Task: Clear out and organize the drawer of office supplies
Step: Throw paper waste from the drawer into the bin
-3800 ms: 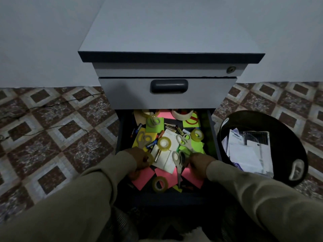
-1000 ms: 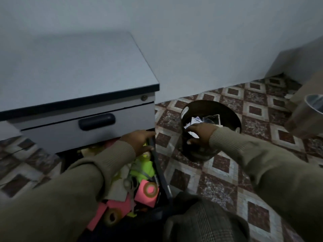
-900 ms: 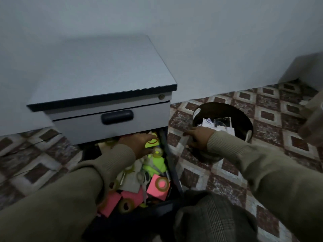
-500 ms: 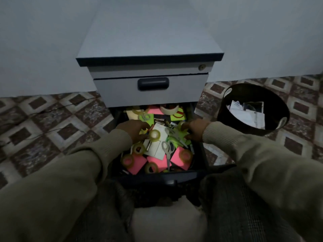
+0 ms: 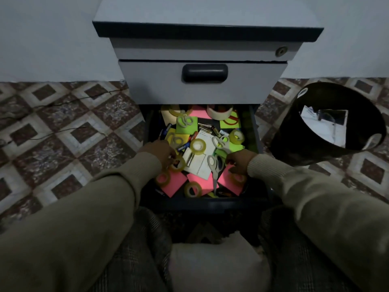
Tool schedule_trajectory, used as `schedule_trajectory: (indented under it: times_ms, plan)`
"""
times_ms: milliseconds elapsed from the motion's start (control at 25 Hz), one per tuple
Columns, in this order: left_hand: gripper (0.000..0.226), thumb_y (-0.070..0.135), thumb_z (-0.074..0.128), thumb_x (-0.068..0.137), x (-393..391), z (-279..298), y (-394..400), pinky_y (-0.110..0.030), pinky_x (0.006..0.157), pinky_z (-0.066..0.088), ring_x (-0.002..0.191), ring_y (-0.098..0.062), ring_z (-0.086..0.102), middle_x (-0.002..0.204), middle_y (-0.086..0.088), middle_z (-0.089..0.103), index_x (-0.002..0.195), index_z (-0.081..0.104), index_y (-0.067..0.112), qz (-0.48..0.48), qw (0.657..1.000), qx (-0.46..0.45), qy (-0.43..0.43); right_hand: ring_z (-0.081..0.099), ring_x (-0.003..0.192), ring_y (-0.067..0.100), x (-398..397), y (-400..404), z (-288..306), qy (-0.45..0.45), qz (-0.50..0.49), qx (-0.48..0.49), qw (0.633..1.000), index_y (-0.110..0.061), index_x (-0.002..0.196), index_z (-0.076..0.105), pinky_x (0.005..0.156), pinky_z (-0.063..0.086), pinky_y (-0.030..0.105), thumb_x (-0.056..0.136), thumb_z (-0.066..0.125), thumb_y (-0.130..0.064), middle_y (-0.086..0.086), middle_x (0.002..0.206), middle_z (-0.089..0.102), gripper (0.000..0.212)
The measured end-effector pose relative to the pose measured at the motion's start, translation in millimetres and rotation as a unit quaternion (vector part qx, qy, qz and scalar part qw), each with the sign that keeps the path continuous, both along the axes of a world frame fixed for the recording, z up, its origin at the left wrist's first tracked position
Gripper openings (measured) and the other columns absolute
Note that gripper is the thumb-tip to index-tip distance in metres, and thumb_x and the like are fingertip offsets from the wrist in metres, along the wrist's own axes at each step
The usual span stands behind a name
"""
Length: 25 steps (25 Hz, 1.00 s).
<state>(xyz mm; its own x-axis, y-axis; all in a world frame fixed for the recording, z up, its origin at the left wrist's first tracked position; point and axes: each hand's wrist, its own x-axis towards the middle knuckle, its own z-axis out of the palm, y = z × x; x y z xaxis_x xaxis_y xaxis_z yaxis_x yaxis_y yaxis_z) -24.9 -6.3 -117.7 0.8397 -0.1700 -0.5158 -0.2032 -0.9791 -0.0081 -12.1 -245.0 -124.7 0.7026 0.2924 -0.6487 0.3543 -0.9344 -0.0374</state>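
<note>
Hands [image 5: 162,151] inside open drawer [image 5: 255,131]

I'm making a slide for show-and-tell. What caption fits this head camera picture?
Both hands, left and right, dig into an open drawer of tape rolls, scissors and sticky notes, beside a black bin.

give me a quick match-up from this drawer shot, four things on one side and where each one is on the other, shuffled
Things:
1. black bin
2. wide white tape roll
3. left hand
4. scissors

Places:
A. back of the open drawer
B. on the floor right of the cabinet
C. on white paper near the drawer's middle
D. at a tape roll on the drawer's left

Pairs: 1-B, 2-A, 3-D, 4-C
</note>
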Motion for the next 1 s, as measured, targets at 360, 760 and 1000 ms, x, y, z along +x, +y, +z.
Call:
schedule_trajectory:
  times_ms: [360,760,1000]
  plan:
    - [0.034,0.025,0.044,0.098,11.1,-22.0,-17.6,-0.032,0.092,0.043,0.116,-0.025,0.052,0.129,-0.008,0.053,0.13,0.05,0.014,0.027,0.997,-0.011,0.067,0.05,0.121,0.028,8.2,0.9,-28.9,0.019,-0.021,-0.032,0.999,-0.006,0.133,0.046,0.095,0.045,0.032,0.092,0.051,-0.016,0.015,0.131,0.051,0.043]
    - [0.032,0.016,0.053,0.091,5.2,-34.0,-9.7,-0.031,0.087,0.047,0.112,-0.027,0.056,0.124,-0.013,0.054,0.121,0.053,0.005,0.037,0.992,0.093,0.078,0.047,0.121,0.031,19.1,-10.9,-47.2,-0.032,-0.07,-0.028,0.997,-0.006,0.13,0.042,0.098,0.045,0.036,0.084,0.06,-0.012,0.017,0.132,0.043,0.05]
    - [0.028,0.011,0.047,0.093,11.5,-40.9,-6.9,-0.03,0.085,0.047,0.11,-0.027,0.057,0.123,-0.014,0.055,0.119,0.055,0.004,0.081,0.992,0.068,0.068,0.028,0.134,0.037,20.6,-7.6,-55.6,-0.015,-0.141,-0.011,0.99,0.0,0.139,0.024,0.108,0.033,0.043,0.093,0.046,-0.009,0.021,0.148,0.015,0.051]
